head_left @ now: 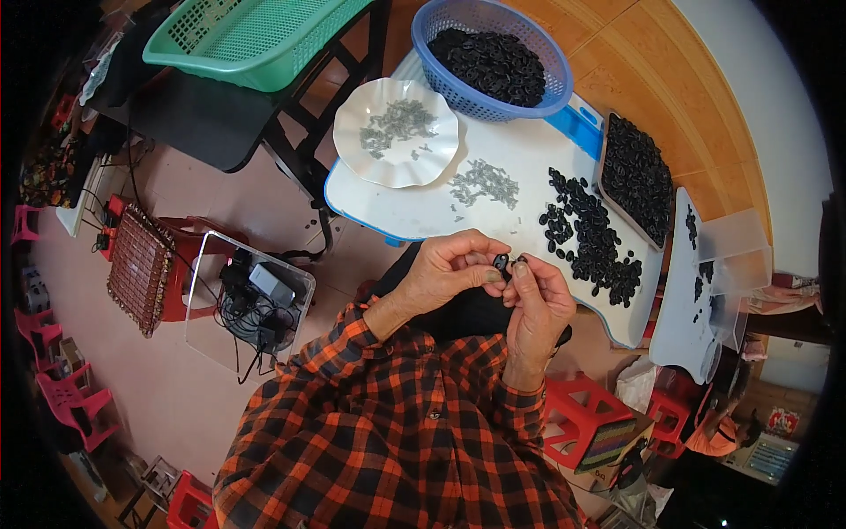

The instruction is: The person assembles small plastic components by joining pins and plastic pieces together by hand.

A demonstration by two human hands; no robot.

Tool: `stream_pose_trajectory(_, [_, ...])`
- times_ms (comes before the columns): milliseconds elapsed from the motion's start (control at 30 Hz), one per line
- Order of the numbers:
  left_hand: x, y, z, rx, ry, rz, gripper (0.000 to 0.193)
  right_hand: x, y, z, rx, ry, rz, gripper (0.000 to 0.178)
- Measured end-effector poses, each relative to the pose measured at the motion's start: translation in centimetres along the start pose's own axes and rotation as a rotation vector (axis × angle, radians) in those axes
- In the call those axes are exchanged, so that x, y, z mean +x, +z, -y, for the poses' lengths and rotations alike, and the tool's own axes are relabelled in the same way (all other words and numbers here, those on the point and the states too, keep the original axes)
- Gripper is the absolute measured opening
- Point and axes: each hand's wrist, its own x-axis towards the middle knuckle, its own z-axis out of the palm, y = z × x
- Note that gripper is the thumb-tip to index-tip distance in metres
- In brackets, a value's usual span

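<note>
Close in front of my chest, just off the table's near edge, both hands work together. My left hand (pixel 449 271) pinches a small black oval piece (pixel 501 262) between thumb and fingertips. My right hand (pixel 539 304) is closed on another small dark piece (pixel 520 259), touching or nearly touching the first; its shape is mostly hidden by the fingers. Beyond my hands lies a loose scatter of small clear pieces (pixel 486 182) on the white table (pixel 370 196). To the right of it spreads a heap of black oval pieces (pixel 592 234).
A white scalloped plate (pixel 348 145) holds more clear pieces. Black pieces fill a blue basket (pixel 493 108) and a tray (pixel 656 236). A green basket (pixel 273 75) stands far left. A clear bin with cables (pixel 198 309) and a red stool (pixel 573 406) flank me.
</note>
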Motion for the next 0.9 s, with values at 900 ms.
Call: stream_pose_trajectory(900, [-1.0,0.4,-0.2,0.097,0.057,-0.165,0.024,-0.8,1.2,-0.7,-0.088,-0.024,-0.012,0.014])
